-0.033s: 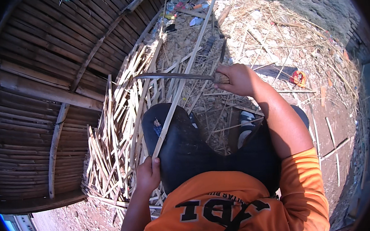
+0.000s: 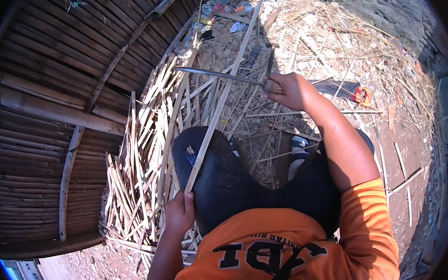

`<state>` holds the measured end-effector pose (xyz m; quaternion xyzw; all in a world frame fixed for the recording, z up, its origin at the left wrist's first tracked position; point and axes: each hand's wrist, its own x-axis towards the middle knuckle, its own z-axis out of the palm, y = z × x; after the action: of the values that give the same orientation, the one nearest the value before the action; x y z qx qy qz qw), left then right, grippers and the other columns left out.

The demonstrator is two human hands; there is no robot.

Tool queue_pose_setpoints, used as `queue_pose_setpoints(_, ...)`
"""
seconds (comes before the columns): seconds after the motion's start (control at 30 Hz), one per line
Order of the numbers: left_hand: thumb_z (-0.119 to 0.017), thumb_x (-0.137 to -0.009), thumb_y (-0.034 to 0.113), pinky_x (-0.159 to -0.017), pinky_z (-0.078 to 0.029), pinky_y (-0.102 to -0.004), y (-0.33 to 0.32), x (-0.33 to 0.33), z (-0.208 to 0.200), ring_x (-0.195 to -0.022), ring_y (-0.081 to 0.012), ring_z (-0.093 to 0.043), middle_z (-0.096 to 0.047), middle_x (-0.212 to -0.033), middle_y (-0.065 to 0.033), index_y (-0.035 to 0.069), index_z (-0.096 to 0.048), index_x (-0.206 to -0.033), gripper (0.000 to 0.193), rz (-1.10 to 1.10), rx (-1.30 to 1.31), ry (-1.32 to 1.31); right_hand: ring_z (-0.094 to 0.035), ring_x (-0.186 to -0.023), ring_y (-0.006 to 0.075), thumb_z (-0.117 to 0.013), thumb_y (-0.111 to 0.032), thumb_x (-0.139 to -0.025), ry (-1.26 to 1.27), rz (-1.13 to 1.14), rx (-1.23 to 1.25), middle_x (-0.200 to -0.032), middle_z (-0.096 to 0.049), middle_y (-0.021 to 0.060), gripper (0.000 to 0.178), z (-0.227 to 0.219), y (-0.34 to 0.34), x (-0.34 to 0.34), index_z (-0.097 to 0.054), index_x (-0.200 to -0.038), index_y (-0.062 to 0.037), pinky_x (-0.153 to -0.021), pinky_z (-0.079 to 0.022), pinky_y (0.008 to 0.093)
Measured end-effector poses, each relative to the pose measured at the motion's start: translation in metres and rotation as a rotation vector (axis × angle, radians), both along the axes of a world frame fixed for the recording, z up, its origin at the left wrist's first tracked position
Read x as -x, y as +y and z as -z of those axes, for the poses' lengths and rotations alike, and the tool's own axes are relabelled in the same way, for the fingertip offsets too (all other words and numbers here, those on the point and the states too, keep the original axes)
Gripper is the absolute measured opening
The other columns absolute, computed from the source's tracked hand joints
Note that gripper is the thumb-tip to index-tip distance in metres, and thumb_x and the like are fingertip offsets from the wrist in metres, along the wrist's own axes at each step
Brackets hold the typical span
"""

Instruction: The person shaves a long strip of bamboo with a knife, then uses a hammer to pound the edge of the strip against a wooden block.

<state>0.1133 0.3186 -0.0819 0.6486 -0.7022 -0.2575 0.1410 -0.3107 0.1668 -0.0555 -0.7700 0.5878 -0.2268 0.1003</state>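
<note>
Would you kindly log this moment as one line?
Left hand: grips pale strip | Right hand: holds long blade by handle | Blade: crosses strip in view, contact unclear | Strip: over left knee

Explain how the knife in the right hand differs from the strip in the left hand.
The strip is pale and long; the knife has a grey blade and is shorter. The strip runs forward from the left hand; the knife points leftward from the right hand. Both are slender.

Knife handle (image 2: 273,86) partly hidden inside the person's right grip (image 2: 291,91)
</note>
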Motion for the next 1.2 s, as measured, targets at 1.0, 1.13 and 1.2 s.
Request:
queue_pose_setpoints(1.0, -0.054, -0.101, 0.042, -0.063, -0.048, -0.0576, -0.002, 0.003, -0.006, -0.069, -0.0501, -0.063, -0.062, -0.068, -0.0276, 0.001, -0.054, -0.086, 0.044, 0.019, 0.086, -0.284, -0.068, -0.092, 0.0408, -0.074, -0.025, -0.082, -0.181, 0.157, -0.228, -0.091, -0.070, 0.0236, 0.029, 0.041, -0.014, 0.023, -0.065, -0.098, -0.0024, -0.081, -0.054, 0.0458)
queue_pose_setpoints(1.13, -0.054, -0.101, 0.042, -0.062, -0.047, -0.0575, 0.002, 0.000, -0.008, -0.071, -0.0503, -0.063, -0.062, -0.069, -0.0276, 0.001, -0.055, -0.086, 0.044, 0.014, 0.036, -0.215, -0.068, -0.091, 0.0425, -0.074, -0.032, -0.084, 0.012, -0.077, -0.219, -0.092, -0.070, 0.0217, 0.037, 0.012, 0.012, -0.026, -0.064, -0.106, -0.0047, -0.078, -0.055, 0.0484)
queue_pose_setpoints(1.2, -0.054, -0.102, 0.041, -0.062, -0.046, -0.0556, 0.001, -0.002, -0.003, -0.070, -0.0491, -0.063, -0.061, -0.068, -0.0267, 0.000, -0.055, -0.086, 0.044, 0.023, 0.024, -0.155, -0.067, -0.090, 0.0425, -0.075, -0.032, -0.083, 0.125, -0.224, -0.242, -0.091, -0.071, 0.0207, 0.038, -0.018, 0.023, -0.036, -0.063, -0.108, -0.0065, -0.077, -0.054, 0.0496)
